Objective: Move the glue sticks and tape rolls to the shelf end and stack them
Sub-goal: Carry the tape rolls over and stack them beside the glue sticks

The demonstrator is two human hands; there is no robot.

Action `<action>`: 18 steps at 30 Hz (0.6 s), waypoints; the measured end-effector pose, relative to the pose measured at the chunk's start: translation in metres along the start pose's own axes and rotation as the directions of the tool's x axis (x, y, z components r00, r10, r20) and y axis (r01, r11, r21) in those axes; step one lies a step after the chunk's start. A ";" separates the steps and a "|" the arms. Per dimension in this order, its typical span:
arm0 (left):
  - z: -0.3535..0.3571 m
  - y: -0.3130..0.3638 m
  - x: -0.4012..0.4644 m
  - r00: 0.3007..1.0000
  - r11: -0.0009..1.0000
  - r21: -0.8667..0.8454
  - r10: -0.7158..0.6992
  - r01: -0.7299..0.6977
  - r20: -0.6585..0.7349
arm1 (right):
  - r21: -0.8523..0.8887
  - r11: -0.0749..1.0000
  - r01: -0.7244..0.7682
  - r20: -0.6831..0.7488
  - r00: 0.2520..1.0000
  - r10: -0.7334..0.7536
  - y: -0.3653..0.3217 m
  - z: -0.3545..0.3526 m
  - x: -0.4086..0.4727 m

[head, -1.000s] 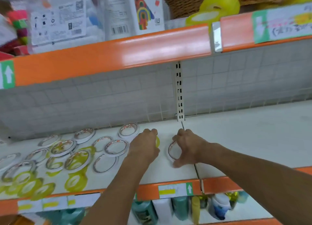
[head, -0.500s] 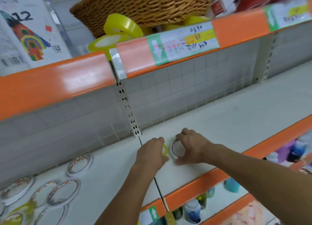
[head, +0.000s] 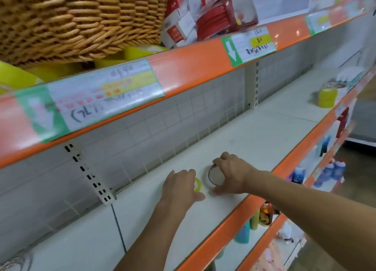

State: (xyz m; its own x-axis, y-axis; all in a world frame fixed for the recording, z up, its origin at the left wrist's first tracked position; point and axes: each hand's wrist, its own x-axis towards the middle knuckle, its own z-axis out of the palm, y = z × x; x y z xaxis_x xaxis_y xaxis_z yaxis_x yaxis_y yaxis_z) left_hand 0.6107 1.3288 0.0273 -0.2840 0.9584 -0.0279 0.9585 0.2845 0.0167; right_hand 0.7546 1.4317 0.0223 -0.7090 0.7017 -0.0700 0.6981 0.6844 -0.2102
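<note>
Both hands (head: pixel 180 184) (head: pixel 234 175) on shelved tape rolls (head: pixel 213 176)

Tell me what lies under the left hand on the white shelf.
A yellow tape roll peeks out beside the left hand, on the white shelf. The palm covers the rest.

A shop aisle. Orange-edged shelves (head: pixel 203 63) carry price labels (head: pixel 250 44), with bottled goods (head: pixel 329 169) stocked below.

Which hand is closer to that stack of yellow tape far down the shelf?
The right hand. It sits nearer the yellow tape stack at the shelf's far end; the left hand lies beside it, slightly farther back.
</note>
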 end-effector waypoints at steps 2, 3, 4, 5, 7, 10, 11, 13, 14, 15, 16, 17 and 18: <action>0.000 0.017 0.013 1.000 1.000 -0.010 0.018 -0.018 -0.006 | -0.003 1.000 -0.013 -0.003 1.000 0.013 0.020 -0.005 0.004; 0.000 0.026 0.021 1.000 1.000 -0.021 0.022 -0.022 -0.007 | -0.008 1.000 -0.015 -0.005 1.000 0.014 0.031 -0.007 0.006; -0.001 0.035 0.028 1.000 0.999 -0.033 0.024 -0.024 -0.002 | -0.013 1.000 -0.015 -0.003 1.000 0.015 0.041 -0.011 0.008; -0.001 0.044 0.035 1.000 0.999 -0.047 0.023 -0.023 0.004 | -0.015 1.000 -0.015 0.000 1.000 0.015 0.052 -0.015 0.010; -0.001 0.064 0.052 1.000 0.997 -0.074 0.019 -0.018 0.008 | -0.019 1.000 -0.007 -0.005 1.000 0.007 0.075 -0.024 0.013; -0.004 0.097 0.079 1.000 0.995 -0.093 0.020 -0.020 -0.004 | -0.017 1.000 -0.009 -0.012 1.000 0.008 0.113 -0.038 0.016; -0.005 0.109 0.088 1.000 0.995 -0.095 0.024 -0.024 -0.007 | -0.020 1.000 -0.012 -0.015 1.000 0.012 0.127 -0.043 0.016; -0.007 0.134 0.104 0.999 0.995 -0.096 0.035 -0.035 -0.011 | -0.024 1.000 -0.021 -0.024 0.999 0.020 0.155 -0.052 0.018; -0.008 0.147 0.112 0.999 0.995 -0.094 0.041 -0.042 -0.012 | -0.019 0.999 -0.028 -0.026 0.999 0.027 0.168 -0.056 0.018; -0.009 0.159 0.120 0.999 0.995 -0.091 0.047 -0.048 -0.015 | -0.013 0.999 -0.035 -0.030 0.999 0.034 0.182 -0.059 0.018; -0.009 0.171 0.128 0.998 0.995 -0.086 0.053 -0.054 -0.018 | -0.012 0.999 -0.041 -0.034 0.999 0.041 0.195 -0.062 0.018; -0.009 0.182 0.136 0.998 0.995 -0.082 0.059 -0.060 -0.019 | -0.016 0.999 -0.048 -0.037 0.998 0.047 0.208 -0.064 0.018; -0.009 0.194 0.143 0.998 0.995 -0.078 0.065 -0.066 -0.019 | -0.022 0.998 -0.055 -0.038 0.998 0.054 0.221 -0.066 0.019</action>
State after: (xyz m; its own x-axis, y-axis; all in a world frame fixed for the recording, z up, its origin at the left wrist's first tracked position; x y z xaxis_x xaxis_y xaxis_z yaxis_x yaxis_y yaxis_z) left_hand 0.7561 1.5214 0.0361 -0.2215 0.9751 -0.0074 0.9704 0.2212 0.0966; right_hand 0.9024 1.6091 0.0390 -0.6657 0.7449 -0.0444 0.7382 0.6487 -0.1850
